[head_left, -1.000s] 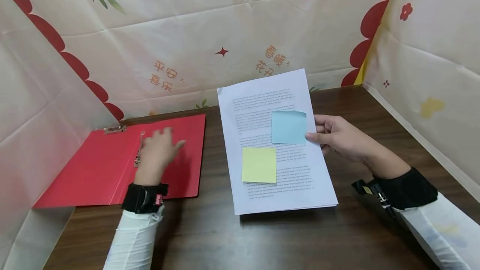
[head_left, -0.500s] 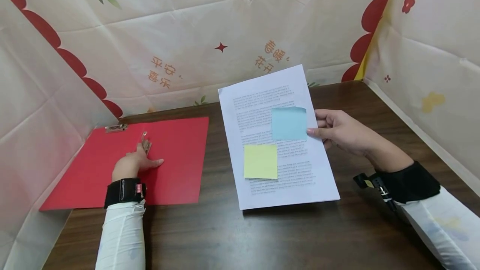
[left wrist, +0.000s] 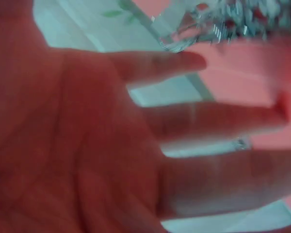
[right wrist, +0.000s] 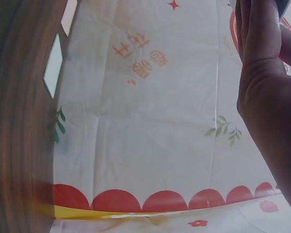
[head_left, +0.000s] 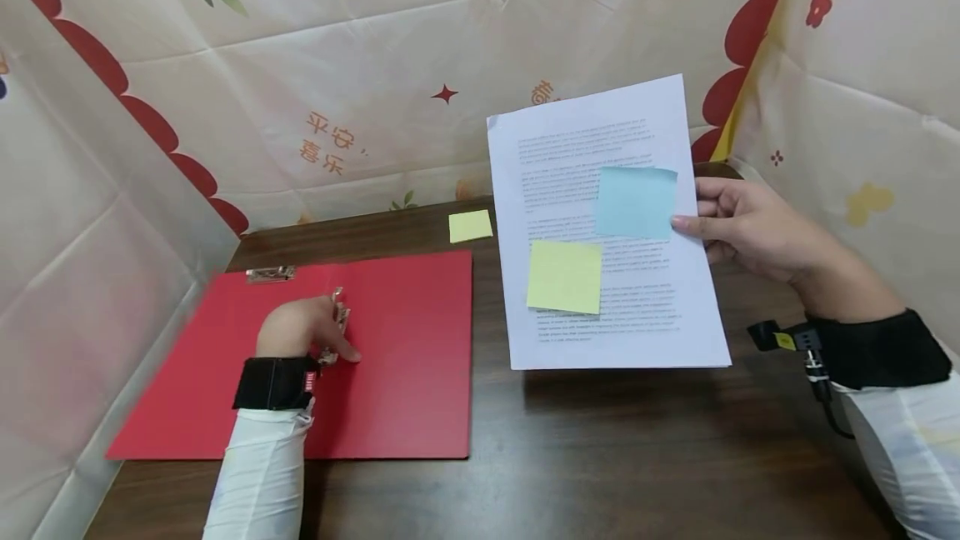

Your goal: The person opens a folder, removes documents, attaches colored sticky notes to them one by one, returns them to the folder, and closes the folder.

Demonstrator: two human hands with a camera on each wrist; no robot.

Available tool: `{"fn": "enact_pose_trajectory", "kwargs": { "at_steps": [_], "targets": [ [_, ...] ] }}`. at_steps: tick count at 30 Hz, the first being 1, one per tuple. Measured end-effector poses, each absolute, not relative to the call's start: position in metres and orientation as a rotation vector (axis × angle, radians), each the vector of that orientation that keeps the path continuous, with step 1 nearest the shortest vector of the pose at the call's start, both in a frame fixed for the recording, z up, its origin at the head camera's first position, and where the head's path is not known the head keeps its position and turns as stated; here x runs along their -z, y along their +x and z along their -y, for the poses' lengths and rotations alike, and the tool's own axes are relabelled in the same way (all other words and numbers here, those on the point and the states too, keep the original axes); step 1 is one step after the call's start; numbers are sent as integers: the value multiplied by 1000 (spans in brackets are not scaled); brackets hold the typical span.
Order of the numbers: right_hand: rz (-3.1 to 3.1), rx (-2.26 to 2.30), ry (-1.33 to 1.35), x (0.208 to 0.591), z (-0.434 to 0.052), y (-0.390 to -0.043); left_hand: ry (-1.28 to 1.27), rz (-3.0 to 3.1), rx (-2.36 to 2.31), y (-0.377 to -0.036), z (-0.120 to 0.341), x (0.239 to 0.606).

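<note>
Spread out at the left of the table is an open red folder [head_left: 408, 357] with a metal clip [head_left: 272, 273] at its top edge and another metal clip [head_left: 327, 355] near its middle. My left hand [head_left: 298, 325] rests on the folder beside the middle clip, thumb extended. In the left wrist view its fingers [left wrist: 218, 121] look straight and apart, with the clip [left wrist: 247, 19] blurred above them. Off the table at the right, my right hand [head_left: 757, 232] pinches the right edge of printed sheets [head_left: 630, 332]. They bear a blue sticky note [head_left: 636, 202] and a yellow sticky note [head_left: 564, 277].
On the dark wooden table [head_left: 600, 473], a yellow sticky pad [head_left: 470, 227] lies at the back, behind the folder. Two small flat pieces show by the table's back edge in the right wrist view, one a pale pad [right wrist: 53, 68]. Printed cloth [head_left: 397, 48] walls surround the back and sides.
The folder has slid right and nearer with my left hand on it. My right hand has moved the sheets up and to the right, uncovering the yellow pad at the back.
</note>
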State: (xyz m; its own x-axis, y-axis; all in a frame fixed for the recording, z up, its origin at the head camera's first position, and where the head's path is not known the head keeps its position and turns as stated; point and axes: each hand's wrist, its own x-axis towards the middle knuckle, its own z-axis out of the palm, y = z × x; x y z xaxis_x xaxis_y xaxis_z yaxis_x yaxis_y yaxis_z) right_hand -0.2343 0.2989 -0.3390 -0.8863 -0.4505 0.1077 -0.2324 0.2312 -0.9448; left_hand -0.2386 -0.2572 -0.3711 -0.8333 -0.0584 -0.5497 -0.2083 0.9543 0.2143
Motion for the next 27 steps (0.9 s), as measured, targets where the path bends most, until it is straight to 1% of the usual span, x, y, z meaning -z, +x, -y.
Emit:
{"fn": "enact_pose_trajectory", "kwargs": {
  "at_steps": [7,12,17,23,27],
  "targets": [
    [-2327,1681,-665,335,-299,-232,-56,-2626,-84,-230,207,372],
    [-2328,1618,-574,340,-294,-232,50,-2718,121,-214,171,381],
    [-2288,1545,-485,348,-289,-241,171,-2823,263,-200,131,390],
    [-2164,1442,-392,361,-284,-249,359,-2917,243,-193,99,405],
    [-2092,1366,-364,368,-282,-254,393,-2915,127,-197,92,413]
  ]
}}
